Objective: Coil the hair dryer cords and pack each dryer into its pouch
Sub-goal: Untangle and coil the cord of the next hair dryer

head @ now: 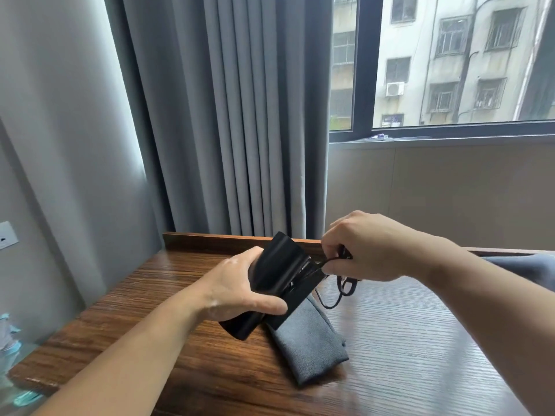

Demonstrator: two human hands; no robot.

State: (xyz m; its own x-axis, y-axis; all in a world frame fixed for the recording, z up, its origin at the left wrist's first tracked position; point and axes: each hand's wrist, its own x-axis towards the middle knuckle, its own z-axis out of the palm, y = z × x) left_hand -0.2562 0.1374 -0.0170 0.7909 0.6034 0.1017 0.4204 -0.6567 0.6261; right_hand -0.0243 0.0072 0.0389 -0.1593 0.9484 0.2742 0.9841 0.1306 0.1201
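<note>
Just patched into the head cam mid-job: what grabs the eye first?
The two hands at centre: the left hand holds a black hair dryer above the wooden table, while the right hand pinches its cord, which loops down beside it. A grey pouch lies on the table right under the dryer.

The dryer point(279, 262) hides one end of the grey pouch point(309, 340); another cloth point(528, 268) is cropped.

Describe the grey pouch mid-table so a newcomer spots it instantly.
Start at the wooden table by the window. Near its middle, under the black hair dryer gripped by the left hand, lies a flat grey fabric pouch. The other grey fabric sits at the table's far right edge, away from the dryer.
</note>
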